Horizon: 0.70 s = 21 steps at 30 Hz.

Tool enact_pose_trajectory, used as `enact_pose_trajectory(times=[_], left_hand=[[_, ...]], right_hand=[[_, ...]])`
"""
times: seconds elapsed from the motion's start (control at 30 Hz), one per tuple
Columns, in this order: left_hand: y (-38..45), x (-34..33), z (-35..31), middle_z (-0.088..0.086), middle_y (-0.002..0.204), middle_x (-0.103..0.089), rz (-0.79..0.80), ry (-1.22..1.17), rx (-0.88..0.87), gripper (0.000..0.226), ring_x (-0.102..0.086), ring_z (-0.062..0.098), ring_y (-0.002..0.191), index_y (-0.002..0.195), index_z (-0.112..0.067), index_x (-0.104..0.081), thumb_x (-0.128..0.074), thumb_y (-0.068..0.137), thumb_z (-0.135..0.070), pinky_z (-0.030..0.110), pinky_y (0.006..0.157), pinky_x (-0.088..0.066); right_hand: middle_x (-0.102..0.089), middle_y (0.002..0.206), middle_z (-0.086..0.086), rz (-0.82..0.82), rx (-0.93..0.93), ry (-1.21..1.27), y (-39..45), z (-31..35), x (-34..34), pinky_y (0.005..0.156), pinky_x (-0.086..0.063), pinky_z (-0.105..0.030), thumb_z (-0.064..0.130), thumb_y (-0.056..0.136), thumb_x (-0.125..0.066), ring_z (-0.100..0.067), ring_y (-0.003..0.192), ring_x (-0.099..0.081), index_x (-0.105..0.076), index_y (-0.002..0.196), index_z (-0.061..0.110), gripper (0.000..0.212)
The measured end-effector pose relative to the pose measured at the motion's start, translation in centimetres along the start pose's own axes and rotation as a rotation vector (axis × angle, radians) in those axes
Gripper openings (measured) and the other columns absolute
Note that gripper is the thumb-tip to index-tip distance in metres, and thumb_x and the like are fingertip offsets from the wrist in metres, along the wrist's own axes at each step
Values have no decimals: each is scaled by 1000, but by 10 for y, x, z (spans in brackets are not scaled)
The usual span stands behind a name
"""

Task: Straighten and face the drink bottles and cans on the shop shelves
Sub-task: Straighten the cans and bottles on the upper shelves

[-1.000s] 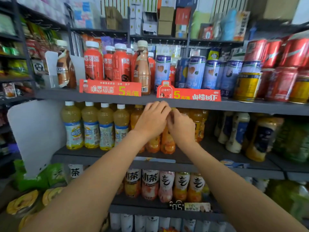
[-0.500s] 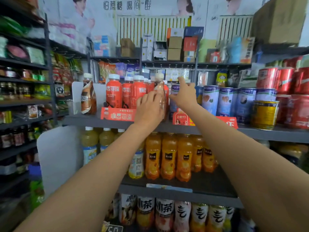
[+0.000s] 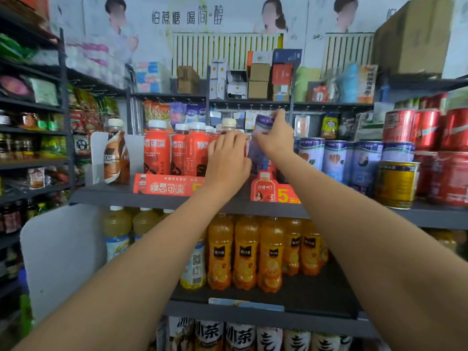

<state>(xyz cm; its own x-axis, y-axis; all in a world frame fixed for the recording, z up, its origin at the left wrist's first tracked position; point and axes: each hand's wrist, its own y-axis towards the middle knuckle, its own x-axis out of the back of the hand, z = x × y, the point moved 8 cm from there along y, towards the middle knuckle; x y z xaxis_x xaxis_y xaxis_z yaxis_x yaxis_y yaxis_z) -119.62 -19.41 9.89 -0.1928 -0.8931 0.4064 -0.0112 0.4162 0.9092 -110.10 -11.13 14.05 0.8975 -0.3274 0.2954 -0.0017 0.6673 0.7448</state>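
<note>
On the top shelf (image 3: 114,196), my left hand (image 3: 228,160) grips a brown bottle with a cream cap (image 3: 229,122), hiding its body. Just to its right, my right hand (image 3: 274,141) holds a purple-blue can (image 3: 260,127), which is blurred and stands higher than the other cans. Red bottles (image 3: 157,150) with white caps line up left of my left hand. Blue cans (image 3: 311,155) stand in a row right of my right hand. Orange juice bottles (image 3: 245,252) fill the shelf below.
A brown coffee bottle (image 3: 115,153) stands alone at the top shelf's left end beside a white divider. A yellow can (image 3: 396,183) and stacked red cans (image 3: 430,130) crowd the right. Pale yellow bottles (image 3: 116,224) and tea bottles (image 3: 210,335) sit lower down. Red price strips (image 3: 164,187) front the shelf edge.
Both hands rose from the orange bottles on the middle shelf to the top shelf. The left took the brown bottle, and the right closed on the purple-blue can.
</note>
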Motion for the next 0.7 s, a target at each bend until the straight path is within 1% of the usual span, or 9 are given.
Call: enact_pose_trajectory(times=[0.03,0.1,0.17,0.23,0.33,0.43,0.53,0.6,0.7], left_hand=[[4,0,-3,3,133,-45,-25,-23,27,42,-39,19,126,127,-12,-47,-47,85,-9,32,106,-23],[11,-3,-14,2,134,-44,-51,-72,77,43,-38,18,127,130,-13,-45,-47,87,-11,33,107,-23],[17,-12,-28,1,136,-43,-33,-97,105,44,-37,18,128,133,-15,-43,-46,89,-14,34,107,-24],[22,-25,-43,2,140,-41,21,-134,124,46,-36,20,130,137,-15,-39,-44,91,-14,37,108,-25],[24,-48,-56,5,141,-41,140,-232,173,49,-41,25,128,141,-16,-34,-44,94,-15,41,105,-30],[20,-71,-67,10,138,-45,236,-338,217,54,-49,31,120,144,-20,-27,-49,94,-23,43,101,-38],[19,-85,-77,10,145,-38,256,-554,303,69,-40,30,131,146,-18,-22,-60,89,-27,42,105,-36],[17,-97,-84,11,147,-34,290,-672,400,82,-38,30,133,147,-17,-15,-66,84,-30,39,104,-36],[11,-118,-92,13,148,-32,372,-670,525,93,-40,33,131,148,-14,-9,-70,81,-34,42,104,-38]], right_hand=[[-54,102,-4,-14,31,26,5,10,14,70,-38,-24,13,84,-64,-20,88,-55,-41,121,7,45],[-56,110,-6,-64,75,63,17,26,44,73,-41,-24,15,82,-67,-20,90,-55,-41,122,9,48],[-59,113,-10,-136,104,16,27,34,75,80,-47,-30,18,80,-69,-25,100,-57,-43,121,10,49],[-61,109,-9,-192,107,-86,33,31,104,87,-48,-36,22,78,-71,-27,104,-56,-44,118,11,50],[-54,97,0,-209,18,0,35,9,137,87,-51,-35,21,78,-73,-19,96,-56,-45,116,10,48],[-53,99,-1,-230,-85,129,34,-15,163,91,-51,-36,17,76,-74,-17,92,-55,-46,117,8,51],[-53,106,-3,-244,-138,220,33,-29,182,89,-51,-29,16,79,-72,-14,91,-53,-44,124,10,53],[-52,109,-2,-243,-145,254,32,-36,190,88,-51,-28,15,81,-70,-13,92,-52,-42,127,11,54],[-53,107,-2,-208,-105,127,32,-41,196,79,-47,-24,14,81,-69,-13,89,-52,-43,127,11,54]])
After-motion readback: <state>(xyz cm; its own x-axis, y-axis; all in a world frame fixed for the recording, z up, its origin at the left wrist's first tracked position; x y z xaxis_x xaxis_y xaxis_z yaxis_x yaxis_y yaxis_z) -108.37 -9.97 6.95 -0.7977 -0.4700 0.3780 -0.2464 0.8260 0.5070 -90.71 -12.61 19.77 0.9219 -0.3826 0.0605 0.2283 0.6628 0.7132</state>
